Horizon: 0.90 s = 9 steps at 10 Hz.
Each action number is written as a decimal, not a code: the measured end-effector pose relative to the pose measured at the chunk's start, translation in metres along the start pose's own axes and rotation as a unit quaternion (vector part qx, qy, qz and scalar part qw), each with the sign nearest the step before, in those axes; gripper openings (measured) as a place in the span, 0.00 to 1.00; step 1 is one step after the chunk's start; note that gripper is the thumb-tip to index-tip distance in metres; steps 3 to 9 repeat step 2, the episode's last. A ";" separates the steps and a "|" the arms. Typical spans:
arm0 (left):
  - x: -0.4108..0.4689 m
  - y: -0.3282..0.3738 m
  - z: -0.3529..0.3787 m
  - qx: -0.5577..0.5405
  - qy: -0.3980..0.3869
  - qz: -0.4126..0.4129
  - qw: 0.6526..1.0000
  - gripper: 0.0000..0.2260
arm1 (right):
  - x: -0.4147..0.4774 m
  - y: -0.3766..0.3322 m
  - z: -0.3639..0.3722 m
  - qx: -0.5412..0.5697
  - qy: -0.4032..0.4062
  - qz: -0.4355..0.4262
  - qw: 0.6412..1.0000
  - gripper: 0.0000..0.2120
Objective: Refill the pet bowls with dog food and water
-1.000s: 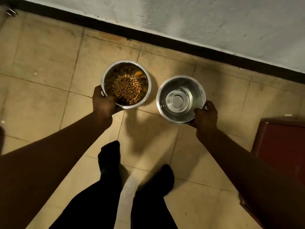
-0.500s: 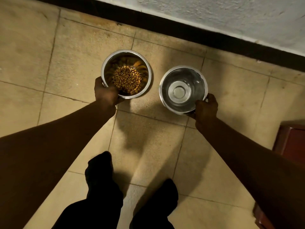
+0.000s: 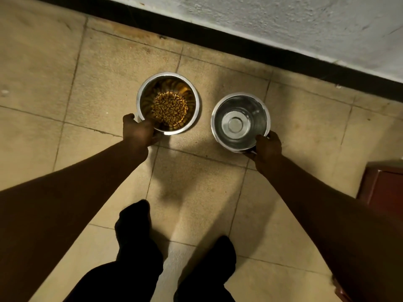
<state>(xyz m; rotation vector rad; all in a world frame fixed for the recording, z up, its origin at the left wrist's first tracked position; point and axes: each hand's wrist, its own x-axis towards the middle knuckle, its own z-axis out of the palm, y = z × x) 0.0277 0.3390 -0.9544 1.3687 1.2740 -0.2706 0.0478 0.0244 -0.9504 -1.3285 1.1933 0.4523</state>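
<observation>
Two steel pet bowls are over the tiled floor near the wall. The left bowl (image 3: 194,95) holds a heap of brown dog food (image 3: 169,109). My left hand (image 3: 138,132) grips its near-left rim. The right bowl (image 3: 219,115) has clear water (image 3: 238,125) in it, with the bowl's round bottom showing through. My right hand (image 3: 267,148) grips its near-right rim. Whether the bowls rest on the floor or hang just above it, I cannot tell.
A black skirting strip (image 3: 250,46) runs along the foot of a white wall (image 3: 283,20) just beyond the bowls. A dark red piece of furniture (image 3: 383,188) stands at the right edge. My two legs in dark trousers (image 3: 139,247) stand on the beige tiles (image 3: 43,83).
Both bowls have moved with my hands closer to the wall and lower towards the floor. The grips on the rims are the same.
</observation>
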 end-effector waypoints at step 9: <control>-0.067 0.036 -0.015 0.123 0.043 0.170 0.977 0.27 | -0.062 -0.038 -0.005 -0.040 0.049 -0.125 0.990 0.26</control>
